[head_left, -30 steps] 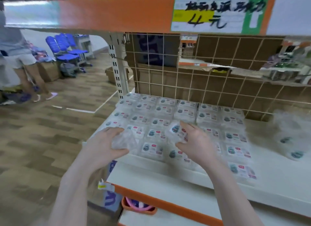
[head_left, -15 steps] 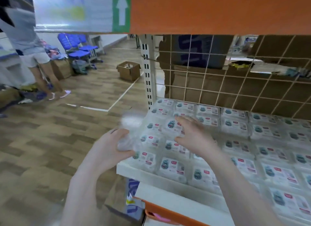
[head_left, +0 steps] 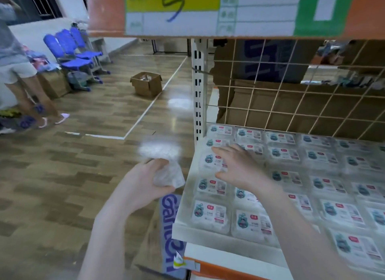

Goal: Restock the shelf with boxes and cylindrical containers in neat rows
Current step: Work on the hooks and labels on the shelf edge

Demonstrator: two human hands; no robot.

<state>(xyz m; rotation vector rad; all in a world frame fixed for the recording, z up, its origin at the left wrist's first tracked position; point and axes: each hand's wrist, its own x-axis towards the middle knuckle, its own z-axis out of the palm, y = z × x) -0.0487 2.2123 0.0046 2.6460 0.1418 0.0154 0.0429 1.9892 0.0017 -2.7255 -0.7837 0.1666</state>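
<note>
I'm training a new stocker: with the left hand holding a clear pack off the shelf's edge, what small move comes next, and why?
Probably carry the clear pack in the left hand rightward over the shelf. It hangs over the floor, left of the rows of packs, while the right hand rests spread on them.

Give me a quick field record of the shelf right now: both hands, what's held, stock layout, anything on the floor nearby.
left hand: off the shelf's left end, grips a crumpled clear wrapper
right hand: fingers spread, resting on the packs near the left edge
packs: clear, labelled, lying flat in rows across the shelf
back: wire grid with cardboard behind
floor: open carton beyond the shelf post
background: blue chairs, a person standing at far left
</note>
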